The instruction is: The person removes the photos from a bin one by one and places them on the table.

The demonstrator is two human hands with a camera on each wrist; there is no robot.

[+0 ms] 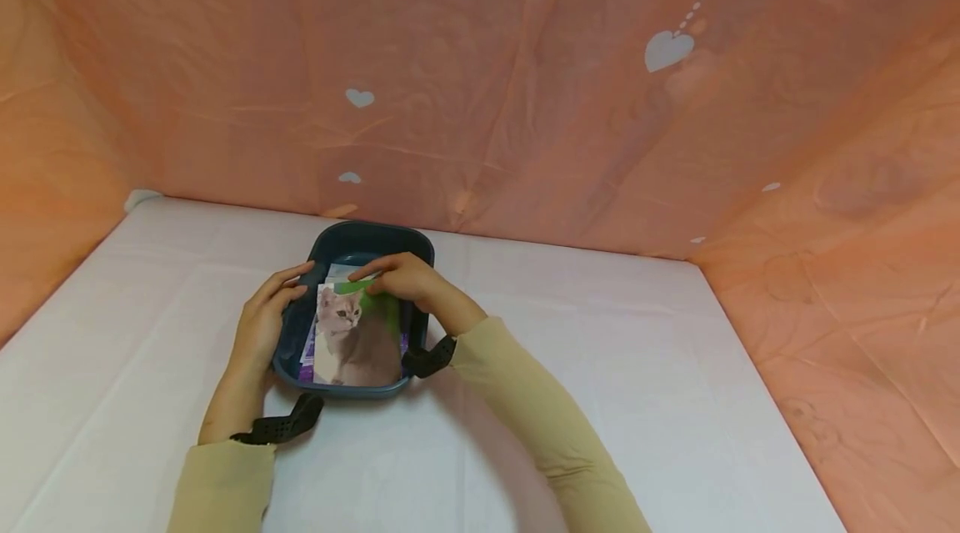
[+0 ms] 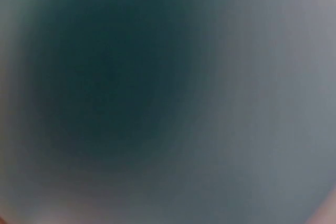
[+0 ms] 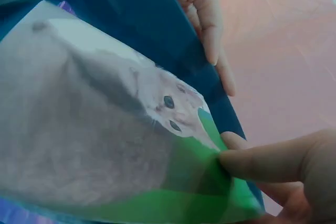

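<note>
A dark teal plastic basin (image 1: 367,390) stands on the white table. Inside it lies a picture card of a pale kitten on a green background (image 1: 347,333), on top of other printed sheets with purple parts. My right hand (image 1: 408,279) reaches over the far right rim and pinches the card's green end, thumb on the printed face and fingers behind, as the right wrist view shows. With my left hand (image 1: 262,320) I hold the basin's left side, fingers at the rim (image 3: 210,30). The left wrist view is a close blur of dark teal and grey.
White cloth covers the table (image 1: 600,366). An orange-pink curtain (image 1: 525,99) with pale hearts hangs behind it and along both sides. The basin is near the table's back edge, left of the middle. Black bands (image 1: 281,424) sit on both wrists.
</note>
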